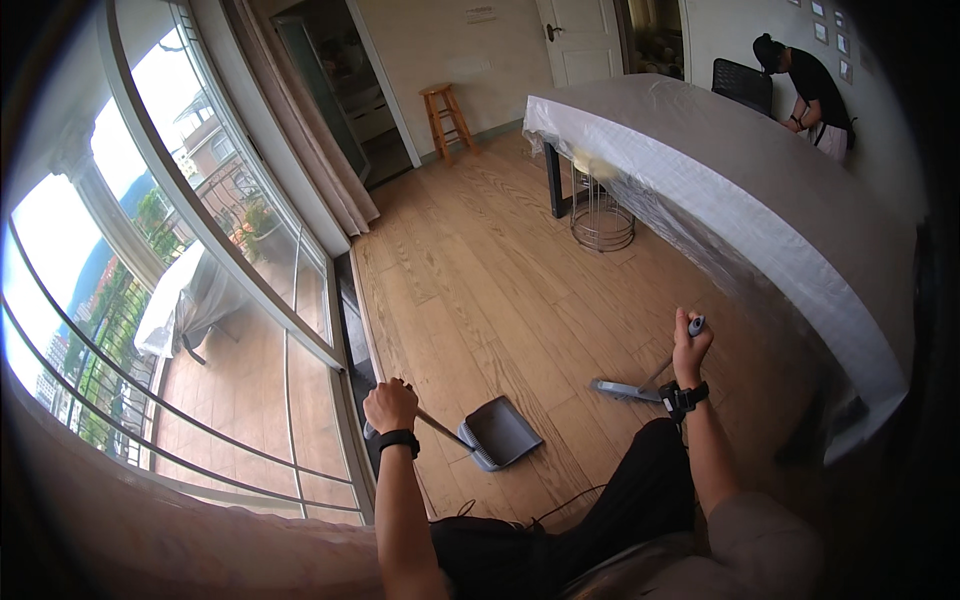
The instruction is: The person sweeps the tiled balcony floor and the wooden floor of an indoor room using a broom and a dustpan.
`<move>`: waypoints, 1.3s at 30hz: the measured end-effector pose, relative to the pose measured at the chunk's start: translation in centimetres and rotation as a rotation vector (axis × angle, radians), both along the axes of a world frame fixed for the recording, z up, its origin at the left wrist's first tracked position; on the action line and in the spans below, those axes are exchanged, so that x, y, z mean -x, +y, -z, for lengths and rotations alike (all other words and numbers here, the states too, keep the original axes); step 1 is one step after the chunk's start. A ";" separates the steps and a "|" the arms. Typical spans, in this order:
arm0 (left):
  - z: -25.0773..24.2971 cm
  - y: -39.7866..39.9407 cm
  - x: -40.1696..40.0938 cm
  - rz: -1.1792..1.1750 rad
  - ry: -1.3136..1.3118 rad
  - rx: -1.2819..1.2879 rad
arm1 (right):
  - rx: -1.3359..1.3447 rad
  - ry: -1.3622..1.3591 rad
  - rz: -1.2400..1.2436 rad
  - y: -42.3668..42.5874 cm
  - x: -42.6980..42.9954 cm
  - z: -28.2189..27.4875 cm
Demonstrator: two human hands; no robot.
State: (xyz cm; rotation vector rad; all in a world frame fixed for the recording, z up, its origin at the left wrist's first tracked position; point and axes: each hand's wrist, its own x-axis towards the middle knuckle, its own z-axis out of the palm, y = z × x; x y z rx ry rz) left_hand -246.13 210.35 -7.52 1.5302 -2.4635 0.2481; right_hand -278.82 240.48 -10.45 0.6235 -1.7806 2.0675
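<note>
My left hand (391, 407) is closed around the handle of a grey long-handled dustpan (501, 435), whose pan rests on the wood floor with its open side to the right. At the right, my right hand (690, 346) grips the grey end of a broom handle. The broom head (624, 389) lies low at the floor, to the right of the dustpan and apart from it. Part of the broom's handle is hidden behind my right hand and wrist. Any dirt in the pan is too small to tell.
A long table under plastic sheeting (720, 161) runs along the right, with a wire-frame stool (602, 217) beneath. Another person (817, 94) stands behind it. A wooden stool (448, 120) is by the far wall, sliding glass doors (225, 247) at left. A black cable (570, 501) lies near my legs.
</note>
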 end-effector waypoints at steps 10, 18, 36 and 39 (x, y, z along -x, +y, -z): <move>-1.1 0.8 0.5 0.025 0.022 0.016 | -0.253 -0.189 -0.690 3.9 1.7 -3.2; -0.7 0.4 -0.3 0.072 0.037 0.075 | -0.175 -0.265 -0.571 8.2 3.6 -3.6; 0.8 1.5 0.4 0.130 0.056 0.175 | 0.119 -0.440 -0.823 -6.4 -11.3 -0.3; 0.8 1.7 0.1 0.127 0.071 0.161 | 0.169 -0.466 -0.740 -6.2 -8.7 -1.0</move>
